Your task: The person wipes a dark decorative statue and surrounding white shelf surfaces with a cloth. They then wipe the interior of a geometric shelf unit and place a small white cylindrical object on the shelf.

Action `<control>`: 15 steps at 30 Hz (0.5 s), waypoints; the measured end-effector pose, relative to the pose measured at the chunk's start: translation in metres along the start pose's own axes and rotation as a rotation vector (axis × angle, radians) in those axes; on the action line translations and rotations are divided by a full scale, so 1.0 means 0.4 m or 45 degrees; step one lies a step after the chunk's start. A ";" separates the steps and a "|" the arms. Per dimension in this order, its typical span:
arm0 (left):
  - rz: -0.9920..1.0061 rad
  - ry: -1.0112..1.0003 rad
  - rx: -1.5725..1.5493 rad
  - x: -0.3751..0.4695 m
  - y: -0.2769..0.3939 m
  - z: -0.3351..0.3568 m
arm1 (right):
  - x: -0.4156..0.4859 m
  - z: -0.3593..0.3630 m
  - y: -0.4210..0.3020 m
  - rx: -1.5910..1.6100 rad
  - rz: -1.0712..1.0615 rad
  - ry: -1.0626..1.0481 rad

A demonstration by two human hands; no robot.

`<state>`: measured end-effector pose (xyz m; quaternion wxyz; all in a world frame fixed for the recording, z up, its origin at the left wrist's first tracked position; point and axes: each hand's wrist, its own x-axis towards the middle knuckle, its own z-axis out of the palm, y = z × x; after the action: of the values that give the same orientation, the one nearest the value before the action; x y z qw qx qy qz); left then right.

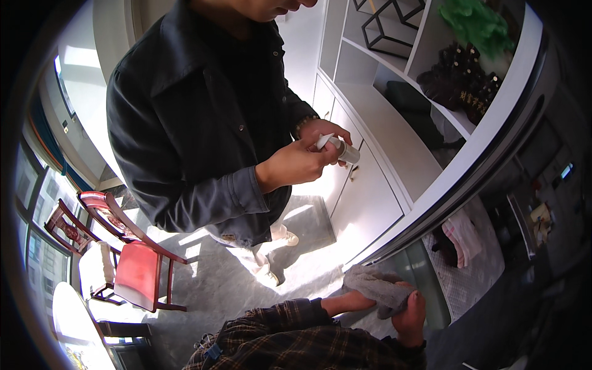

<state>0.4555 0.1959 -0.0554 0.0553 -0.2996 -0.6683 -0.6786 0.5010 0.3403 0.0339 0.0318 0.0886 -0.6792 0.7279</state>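
Observation:
A grey plush cloth (377, 286) hangs between my two hands in the lower right of the head view. My left hand (354, 301) comes in from the left, its fingers mostly hidden under the cloth. On the other side my right hand (410, 312) grips the cloth's edge with the thumb on top. Both my arms wear dark plaid sleeves. Across from me stands a person in a dark jacket (185, 125), whose hands (300, 162) hold a small whitish bottle or container (349, 154) with a white piece at its near end.
A white cabinet (365, 194) with open shelves runs along the right, bearing a black geometric rack (388, 27) and a green ornament (476, 27). Red-seated wooden chairs (136, 273) stand left, near a round table (76, 319). A pinkish cloth (462, 236) lies on a quilted surface.

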 end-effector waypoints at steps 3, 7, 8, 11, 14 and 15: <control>0.090 0.095 0.063 0.017 0.032 -0.002 | -0.001 0.002 -0.009 0.039 0.040 -0.003; 0.208 0.260 0.165 0.036 0.074 -0.015 | 0.002 0.007 -0.018 0.144 0.063 0.017; 0.247 0.303 0.225 0.040 0.080 -0.017 | 0.003 0.007 -0.020 0.159 0.072 0.007; 0.307 0.387 0.375 0.044 0.085 -0.014 | 0.006 0.006 -0.027 0.139 0.065 -0.027; 0.243 0.375 0.264 0.036 0.075 -0.006 | 0.007 0.005 -0.034 0.101 0.073 -0.047; 0.181 0.309 0.168 0.032 0.070 -0.006 | 0.007 0.005 -0.036 0.096 0.079 -0.047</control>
<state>0.4576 0.1950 -0.0249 0.2032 -0.2578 -0.6770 -0.6587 0.5008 0.3391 0.0486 -0.0066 0.0819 -0.6543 0.7518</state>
